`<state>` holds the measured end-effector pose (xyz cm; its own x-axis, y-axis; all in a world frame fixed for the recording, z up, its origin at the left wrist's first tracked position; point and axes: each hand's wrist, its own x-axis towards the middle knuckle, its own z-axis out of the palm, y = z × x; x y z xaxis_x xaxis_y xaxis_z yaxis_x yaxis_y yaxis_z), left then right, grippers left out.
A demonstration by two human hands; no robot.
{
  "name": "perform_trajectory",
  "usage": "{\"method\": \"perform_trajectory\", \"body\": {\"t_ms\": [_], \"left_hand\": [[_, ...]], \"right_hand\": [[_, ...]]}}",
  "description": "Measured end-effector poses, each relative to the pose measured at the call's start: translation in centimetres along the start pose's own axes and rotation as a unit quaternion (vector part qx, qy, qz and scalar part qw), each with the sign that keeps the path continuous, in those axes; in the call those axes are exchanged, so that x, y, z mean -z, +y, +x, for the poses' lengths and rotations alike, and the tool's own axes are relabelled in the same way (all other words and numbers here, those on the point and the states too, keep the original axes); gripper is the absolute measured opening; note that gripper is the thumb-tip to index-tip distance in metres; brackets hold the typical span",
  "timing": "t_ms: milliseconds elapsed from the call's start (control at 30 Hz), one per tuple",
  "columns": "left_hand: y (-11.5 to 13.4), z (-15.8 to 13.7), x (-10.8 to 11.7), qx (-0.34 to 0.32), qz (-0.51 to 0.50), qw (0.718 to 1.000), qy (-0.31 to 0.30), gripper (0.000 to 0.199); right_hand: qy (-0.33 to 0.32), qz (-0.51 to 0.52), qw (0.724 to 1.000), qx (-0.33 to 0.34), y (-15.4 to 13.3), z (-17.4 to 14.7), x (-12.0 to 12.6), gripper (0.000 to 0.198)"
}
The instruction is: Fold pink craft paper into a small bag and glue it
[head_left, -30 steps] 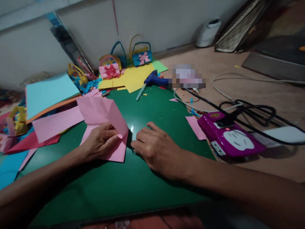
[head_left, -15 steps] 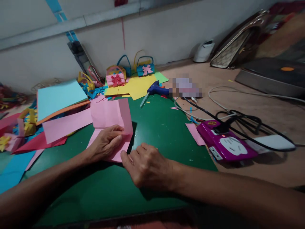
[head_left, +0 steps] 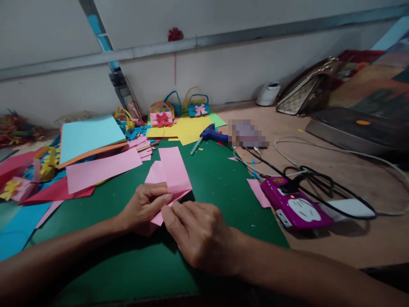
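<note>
A folded sheet of pink paper (head_left: 174, 172) is between my two hands, raised at an angle over the green tabletop (head_left: 220, 179). My left hand (head_left: 145, 207) is closed on its left side, thumb on top and the other fingers partly hidden beneath. My right hand (head_left: 198, 234) pinches the lower right edge, the thumb and bent index finger together there. One panel of the paper is folded up and points away from me. Part of the lower paper is hidden behind my hands.
Behind the paper lie a blue glue gun (head_left: 214, 134) and yellow paper (head_left: 193, 130). Small paper bags (head_left: 161, 118) stand near the wall. At left are a pink strip (head_left: 104, 170) and stacked light-blue sheets (head_left: 91, 136). A purple power strip (head_left: 297, 207) with cables sits at right.
The pink paper has been lifted and turned, and its right panel is now folded over. My left hand has changed from lying on it to gripping it. The camera view has shifted upward.
</note>
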<state>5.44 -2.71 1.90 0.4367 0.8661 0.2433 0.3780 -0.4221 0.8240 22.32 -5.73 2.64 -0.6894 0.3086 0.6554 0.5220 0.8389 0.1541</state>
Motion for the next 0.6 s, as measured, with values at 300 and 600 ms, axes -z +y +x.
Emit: {"method": "perform_trajectory", "body": {"t_ms": [300, 600], "left_hand": [[0.9, -0.2, 0.1, 0.033, -0.059, 0.998, -0.016, 0.030], [1.1, -0.5, 0.4, 0.066, -0.110, 0.991, -0.025, 0.027]], "right_hand": [[0.023, 0.029, 0.999, -0.017, 0.9, -0.4, 0.0, 0.032], [0.043, 0.147, 0.975, -0.162, 2.5, -0.4, 0.3, 0.015]]}}
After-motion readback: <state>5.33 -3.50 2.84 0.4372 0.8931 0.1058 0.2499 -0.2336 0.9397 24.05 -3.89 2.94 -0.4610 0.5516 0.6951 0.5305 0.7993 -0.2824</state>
